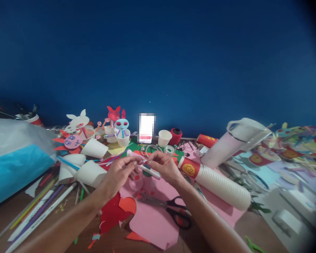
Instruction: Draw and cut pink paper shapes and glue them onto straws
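Note:
My left hand [122,172] and my right hand [165,168] meet above the middle of the table, fingertips almost touching. Both are closed in a pinch around something small and pale that I cannot make out. Just under them lies a white pen or marker [153,172]. Pink paper [154,225] spreads below, with black-handled scissors [177,211] lying on it beside my right forearm. Red paper scraps [110,212] and an orange paper piece [127,205] are near my left forearm. Behind my right hand sits a small roll of tape [169,150].
Paper-cup figures [122,135] stand along the blue wall. Tipped white cups [91,173], markers and strips crowd the left, beside a blue-and-white bag [18,161]. To the right are a stack of cups [221,184], a leaning white jug [223,144] and scattered craft pieces.

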A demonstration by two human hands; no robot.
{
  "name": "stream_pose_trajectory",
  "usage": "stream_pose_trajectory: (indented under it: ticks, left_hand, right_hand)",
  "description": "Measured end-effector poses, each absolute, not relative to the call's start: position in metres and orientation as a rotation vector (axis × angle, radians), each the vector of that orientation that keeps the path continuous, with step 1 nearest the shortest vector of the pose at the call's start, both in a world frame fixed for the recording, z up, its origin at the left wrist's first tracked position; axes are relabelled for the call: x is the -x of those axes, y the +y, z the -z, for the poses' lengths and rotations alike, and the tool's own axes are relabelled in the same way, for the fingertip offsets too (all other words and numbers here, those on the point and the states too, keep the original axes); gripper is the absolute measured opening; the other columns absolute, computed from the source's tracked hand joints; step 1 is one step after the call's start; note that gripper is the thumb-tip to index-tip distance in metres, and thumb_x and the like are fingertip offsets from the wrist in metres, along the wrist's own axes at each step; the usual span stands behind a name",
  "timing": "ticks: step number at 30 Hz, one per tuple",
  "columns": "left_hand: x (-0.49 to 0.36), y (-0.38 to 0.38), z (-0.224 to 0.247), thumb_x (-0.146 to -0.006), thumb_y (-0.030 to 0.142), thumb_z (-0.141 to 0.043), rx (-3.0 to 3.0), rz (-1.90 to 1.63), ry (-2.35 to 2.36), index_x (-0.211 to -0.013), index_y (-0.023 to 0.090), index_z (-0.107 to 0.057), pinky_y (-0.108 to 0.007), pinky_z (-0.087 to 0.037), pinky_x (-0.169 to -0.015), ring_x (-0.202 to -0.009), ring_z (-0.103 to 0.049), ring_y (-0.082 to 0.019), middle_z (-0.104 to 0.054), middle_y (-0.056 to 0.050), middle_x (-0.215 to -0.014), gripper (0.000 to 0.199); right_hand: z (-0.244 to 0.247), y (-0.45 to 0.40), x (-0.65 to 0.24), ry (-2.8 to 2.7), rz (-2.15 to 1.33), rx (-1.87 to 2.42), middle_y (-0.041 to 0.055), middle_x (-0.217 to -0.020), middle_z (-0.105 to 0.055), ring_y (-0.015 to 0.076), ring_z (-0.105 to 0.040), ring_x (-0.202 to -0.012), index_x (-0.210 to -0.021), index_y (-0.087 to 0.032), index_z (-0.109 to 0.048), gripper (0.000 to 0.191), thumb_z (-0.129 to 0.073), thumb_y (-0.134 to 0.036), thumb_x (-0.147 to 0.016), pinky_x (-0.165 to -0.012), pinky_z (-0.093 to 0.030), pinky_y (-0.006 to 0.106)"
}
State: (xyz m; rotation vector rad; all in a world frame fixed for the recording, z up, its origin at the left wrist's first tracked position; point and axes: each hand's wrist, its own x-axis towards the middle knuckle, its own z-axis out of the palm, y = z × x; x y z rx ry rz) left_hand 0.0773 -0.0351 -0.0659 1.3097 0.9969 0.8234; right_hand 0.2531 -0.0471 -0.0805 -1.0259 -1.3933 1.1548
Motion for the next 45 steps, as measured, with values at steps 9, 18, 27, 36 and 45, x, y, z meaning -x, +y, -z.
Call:
stream_pose_trajectory:
  ticks: [9,18,27,36,45]
  left_hand:
    - [-0.082,-0.042,0.062,-0.072,0.026,-0.061,-0.922,-0.729,0.914,-0.084,0.011,-0.066,-0.021,-0.041,-0.048,-0.064,-0.056,-0.014,-0.063,-0.007,-0.076,0.020]
    - [-0.082,-0.041,0.068,-0.067,0.029,-0.069,-0.827,-0.773,0.945,-0.078,0.012,-0.066,-0.020,-0.038,-0.047,-0.060,-0.052,-0.011,-0.058,-0.002,-0.066,0.021]
    - [-0.080,-0.034,0.072,-0.066,0.030,-0.067,-0.895,-0.879,0.948,-0.074,0.012,-0.064,-0.019,-0.038,-0.044,-0.050,-0.051,-0.008,-0.065,-0.004,-0.069,0.019]
    - [-0.080,-0.032,0.069,-0.065,0.031,-0.069,-0.879,-0.940,0.974,-0.073,0.012,-0.064,-0.020,-0.043,-0.048,-0.052,-0.053,-0.008,-0.065,-0.003,-0.066,0.021]
    - [-0.039,-0.012,0.025,-0.065,0.026,-0.071,-0.893,-1.383,0.900,-0.075,0.018,-0.067,-0.021,-0.044,-0.052,-0.060,-0.054,-0.011,-0.066,-0.002,-0.072,0.013]
  right_hand:
    - [0.084,-0.055,-0.249,-1.797,-0.256,1.004,0.0025,-0.078,-0.063,0.0169,-0.058,-0.078,-0.080,-0.021,-0.062,0.010,-0.054,-0.017,-0.083,-0.072,-0.044,0.031]
    - [0.094,-0.052,-0.251,-2.099,0.197,0.989,0.0025,-0.089,-0.066,0.0161,-0.057,-0.081,-0.089,-0.023,-0.063,0.010,-0.056,-0.019,-0.084,-0.074,-0.038,0.032]
    - [0.055,-0.060,-0.284,-2.402,-0.645,1.389,-0.0006,-0.079,-0.067,0.0144,-0.059,-0.067,-0.090,-0.026,-0.067,0.016,-0.066,-0.031,-0.074,-0.058,-0.039,0.024]
    - [0.073,-0.062,-0.270,-2.575,-0.376,1.649,0.0034,-0.084,-0.069,0.0212,-0.063,-0.077,-0.087,-0.024,-0.067,0.016,-0.059,-0.022,-0.074,-0.060,-0.037,0.026]
    - [0.061,-0.066,-0.275,-2.562,-0.409,1.628,0.0063,-0.093,-0.067,0.0223,-0.062,-0.083,-0.096,-0.021,-0.064,0.025,-0.060,-0.021,-0.072,-0.065,-0.039,0.028]
